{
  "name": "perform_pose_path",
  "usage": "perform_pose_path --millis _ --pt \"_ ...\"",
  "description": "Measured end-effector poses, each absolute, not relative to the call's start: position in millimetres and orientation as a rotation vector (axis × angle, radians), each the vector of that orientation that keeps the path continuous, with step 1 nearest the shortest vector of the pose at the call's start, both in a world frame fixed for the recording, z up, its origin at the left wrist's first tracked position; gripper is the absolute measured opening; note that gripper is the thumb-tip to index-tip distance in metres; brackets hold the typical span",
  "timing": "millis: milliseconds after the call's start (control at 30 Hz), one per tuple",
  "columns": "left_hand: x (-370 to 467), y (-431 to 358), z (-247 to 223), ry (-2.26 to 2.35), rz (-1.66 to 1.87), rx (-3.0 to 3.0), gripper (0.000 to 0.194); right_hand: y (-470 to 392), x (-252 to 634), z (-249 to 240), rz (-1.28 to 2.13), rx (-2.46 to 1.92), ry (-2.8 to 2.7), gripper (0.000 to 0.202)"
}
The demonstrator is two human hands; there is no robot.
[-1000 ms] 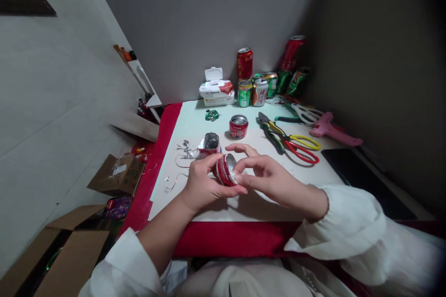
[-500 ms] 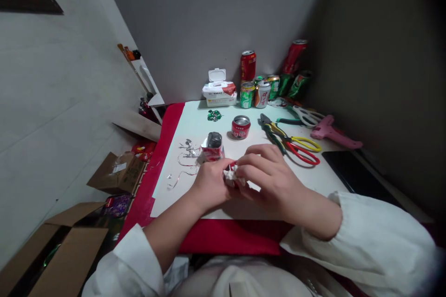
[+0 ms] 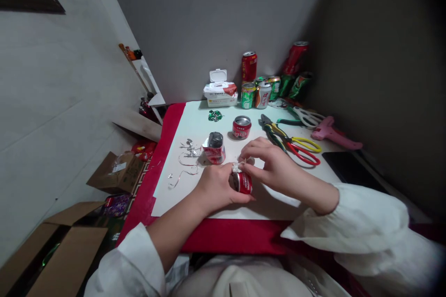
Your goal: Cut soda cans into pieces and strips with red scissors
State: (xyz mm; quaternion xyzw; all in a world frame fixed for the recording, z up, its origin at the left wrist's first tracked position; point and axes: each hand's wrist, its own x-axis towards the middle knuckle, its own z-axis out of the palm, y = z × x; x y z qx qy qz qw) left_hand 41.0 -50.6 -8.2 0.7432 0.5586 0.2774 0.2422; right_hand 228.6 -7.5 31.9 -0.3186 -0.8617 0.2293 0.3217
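My left hand (image 3: pixel 218 184) is wrapped round a small red can piece (image 3: pixel 245 184) near the table's front edge, its thumb along the near side. Crumpled white tissue (image 3: pixel 237 167) sits at the top of that piece. The fingers of my right hand (image 3: pixel 266 160) pinch at the tissue from the right. Just behind my left hand stands a cut red-and-white can (image 3: pixel 214 153) with something dark in its top. A short, open red can piece (image 3: pixel 241 128) stands farther back.
Thin metal strips and scraps (image 3: pixel 188 153) lie at left, green scraps (image 3: pixel 215 115) behind. Pliers (image 3: pixel 278 134), red-handled scissors (image 3: pixel 302 153), a pink glue gun (image 3: pixel 334 134) and a black phone (image 3: pixel 351 171) are at right. Wipes (image 3: pixel 221 94) and cans (image 3: pixel 248 96) line the back.
My right hand has shifted back and opened up the view of the red can piece. The can piece now shows its printed side, with the tissue at its top.
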Motion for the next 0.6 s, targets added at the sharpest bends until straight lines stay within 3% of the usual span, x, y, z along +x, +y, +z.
perform_pose_path --millis 333,600 --pt "40.5 -57.5 -3.3 1.372 0.943 2.036 0.053 -2.6 231.0 27.4 1.442 -1.002 -1.830 0.029" --pt "42.0 -59.7 2.4 1.355 0.871 1.985 0.056 -5.5 235.9 14.2 1.660 -0.980 -1.629 0.040"
